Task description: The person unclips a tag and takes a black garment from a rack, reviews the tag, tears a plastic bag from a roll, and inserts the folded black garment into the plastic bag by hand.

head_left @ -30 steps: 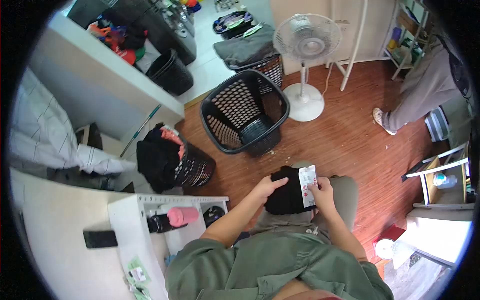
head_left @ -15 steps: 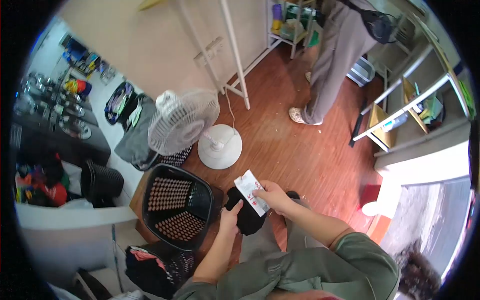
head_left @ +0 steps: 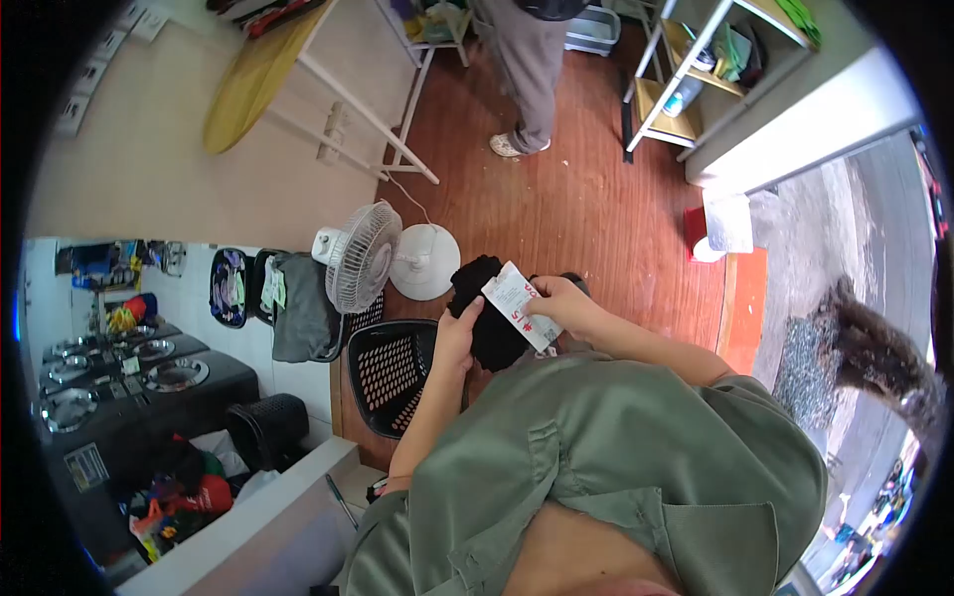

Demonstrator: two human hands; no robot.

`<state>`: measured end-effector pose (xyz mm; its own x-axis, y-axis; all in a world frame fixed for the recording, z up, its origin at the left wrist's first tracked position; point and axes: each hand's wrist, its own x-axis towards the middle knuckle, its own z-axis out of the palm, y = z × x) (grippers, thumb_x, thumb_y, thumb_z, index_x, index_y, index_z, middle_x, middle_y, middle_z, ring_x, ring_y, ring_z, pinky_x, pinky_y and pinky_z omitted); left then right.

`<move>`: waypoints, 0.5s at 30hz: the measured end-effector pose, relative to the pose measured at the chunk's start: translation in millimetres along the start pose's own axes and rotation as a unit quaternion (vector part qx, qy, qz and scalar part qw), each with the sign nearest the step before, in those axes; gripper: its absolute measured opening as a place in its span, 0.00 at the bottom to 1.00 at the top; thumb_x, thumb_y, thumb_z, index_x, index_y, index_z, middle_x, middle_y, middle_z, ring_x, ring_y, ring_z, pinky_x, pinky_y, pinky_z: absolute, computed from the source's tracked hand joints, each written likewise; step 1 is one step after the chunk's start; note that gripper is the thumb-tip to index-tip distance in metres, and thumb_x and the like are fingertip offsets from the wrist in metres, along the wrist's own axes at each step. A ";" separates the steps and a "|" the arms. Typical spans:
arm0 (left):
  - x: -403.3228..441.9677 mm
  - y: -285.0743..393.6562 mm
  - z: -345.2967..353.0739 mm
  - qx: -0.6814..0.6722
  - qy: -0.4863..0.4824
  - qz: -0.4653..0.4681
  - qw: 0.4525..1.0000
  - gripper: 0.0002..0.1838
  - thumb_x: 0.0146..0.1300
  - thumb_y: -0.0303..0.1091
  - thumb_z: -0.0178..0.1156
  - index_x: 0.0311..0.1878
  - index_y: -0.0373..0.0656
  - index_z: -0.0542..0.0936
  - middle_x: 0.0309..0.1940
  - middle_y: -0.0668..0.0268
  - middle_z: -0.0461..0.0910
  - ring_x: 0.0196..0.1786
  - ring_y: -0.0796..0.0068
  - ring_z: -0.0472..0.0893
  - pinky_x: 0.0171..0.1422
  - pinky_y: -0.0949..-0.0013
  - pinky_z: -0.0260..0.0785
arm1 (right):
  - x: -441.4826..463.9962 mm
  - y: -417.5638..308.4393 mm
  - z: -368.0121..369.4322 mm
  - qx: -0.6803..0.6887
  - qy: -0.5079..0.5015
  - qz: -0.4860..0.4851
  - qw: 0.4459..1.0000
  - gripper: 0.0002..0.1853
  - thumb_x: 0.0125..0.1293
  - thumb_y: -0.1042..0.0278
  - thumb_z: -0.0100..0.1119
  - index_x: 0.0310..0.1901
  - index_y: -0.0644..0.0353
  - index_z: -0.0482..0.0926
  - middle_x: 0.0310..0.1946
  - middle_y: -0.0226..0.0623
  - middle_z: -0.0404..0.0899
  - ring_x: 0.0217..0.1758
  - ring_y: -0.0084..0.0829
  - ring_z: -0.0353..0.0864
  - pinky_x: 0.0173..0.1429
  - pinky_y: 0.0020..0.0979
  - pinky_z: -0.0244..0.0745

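Flr (head_left: 606, 214) = reddish-brn wood-look planks. White fan (head_left: 370, 260) stands on it: round wire guard, smooth disc base. Just beside, blk basket (head_left: 391, 377), prob. plastic, walls w/ rows of holes.

Blk cloth bundle (head_left: 494, 338) is held up in front of the green shirt (head_left: 606, 427), near the basket: matte, bunched, uneven edge. Prob. light, soft, limp, not slippery or fragile; best held by its sides, thumb on top, fingers under, so folds don't slump.

L grip (head_left: 457, 338) closed on the bundle's near-L side, thumb on top. R grip (head_left: 563, 306) pinches the slip, thumb on its face.

White slip (head_left: 517, 303), oblong, looks like paper, red marks + small print, lies aslant atop cloth. Prob. featherlight, creases/tears easily; hold flat by an edge.
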<state>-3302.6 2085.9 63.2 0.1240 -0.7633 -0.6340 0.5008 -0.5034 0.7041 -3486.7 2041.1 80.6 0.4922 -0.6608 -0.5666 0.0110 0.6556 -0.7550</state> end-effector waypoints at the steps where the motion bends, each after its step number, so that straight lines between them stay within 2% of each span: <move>1: 3.2 0.0 2.3 -0.012 -0.012 -0.020 1.000 0.19 0.55 0.29 0.57 0.49 0.33 0.68 0.42 0.59 0.74 0.42 0.69 0.76 0.46 0.69 0.70 | -1.0 -0.6 -4.0 0.005 0.010 0.006 1.000 0.12 0.48 0.75 0.56 0.37 0.66 0.73 0.29 0.35 0.76 0.30 0.23 0.75 0.35 0.25 0.71; 6: 24.2 -6.6 23.5 -0.016 -0.042 -0.027 0.999 0.21 0.55 0.29 0.57 0.51 0.32 0.66 0.43 0.58 0.74 0.44 0.68 0.75 0.48 0.68 0.70 | -20.7 -14.2 -21.0 0.058 0.043 0.023 0.997 0.13 0.51 0.75 0.55 0.40 0.67 0.71 0.31 0.38 0.76 0.34 0.26 0.77 0.34 0.27 0.73; 8: 26.9 -2.1 41.4 0.007 -0.026 0.014 1.000 0.18 0.56 0.31 0.55 0.50 0.34 0.68 0.43 0.60 0.75 0.43 0.69 0.76 0.48 0.67 0.69 | -24.1 -23.5 -28.5 0.145 0.044 0.053 0.987 0.13 0.54 0.75 0.54 0.43 0.68 0.70 0.34 0.37 0.76 0.35 0.27 0.77 0.35 0.29 0.74; 9: 30.7 -0.1 47.4 0.004 -0.019 0.013 1.000 0.18 0.56 0.31 0.55 0.50 0.34 0.68 0.43 0.60 0.75 0.43 0.69 0.76 0.48 0.67 0.69 | -21.5 -25.7 -32.0 0.143 0.039 0.059 0.987 0.13 0.54 0.75 0.54 0.43 0.68 0.70 0.34 0.37 0.76 0.35 0.27 0.77 0.35 0.29 0.74; 11: 40.5 5.4 62.0 -0.005 -0.037 0.036 0.999 0.19 0.56 0.31 0.55 0.50 0.34 0.68 0.43 0.60 0.75 0.44 0.69 0.76 0.48 0.67 0.69 | -10.8 -35.8 -40.9 0.188 0.033 0.023 0.981 0.12 0.56 0.74 0.53 0.43 0.67 0.71 0.36 0.37 0.76 0.36 0.27 0.77 0.36 0.28 0.74; 13: 43.5 23.8 81.8 -0.023 -0.024 0.032 0.999 0.18 0.57 0.32 0.55 0.49 0.35 0.69 0.43 0.60 0.74 0.44 0.69 0.76 0.48 0.67 0.69 | 8.1 -53.7 -50.5 0.117 0.015 0.016 0.993 0.12 0.56 0.74 0.54 0.42 0.67 0.71 0.35 0.36 0.76 0.35 0.26 0.77 0.36 0.28 0.74; 15: 52.3 32.2 86.3 -0.033 -0.063 -0.016 0.997 0.17 0.57 0.33 0.55 0.49 0.37 0.69 0.43 0.61 0.75 0.43 0.70 0.76 0.47 0.66 0.69 | 24.0 -66.7 -52.6 -0.002 -0.008 -0.012 1.000 0.12 0.54 0.73 0.56 0.40 0.67 0.72 0.33 0.35 0.77 0.33 0.24 0.77 0.37 0.26 0.73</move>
<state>-3353.9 1994.9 80.3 0.0002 -0.7938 -0.6081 0.5580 -0.5046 0.6588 -3521.4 1962.2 100.0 0.5053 -0.6712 -0.5424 0.0206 0.6378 -0.7700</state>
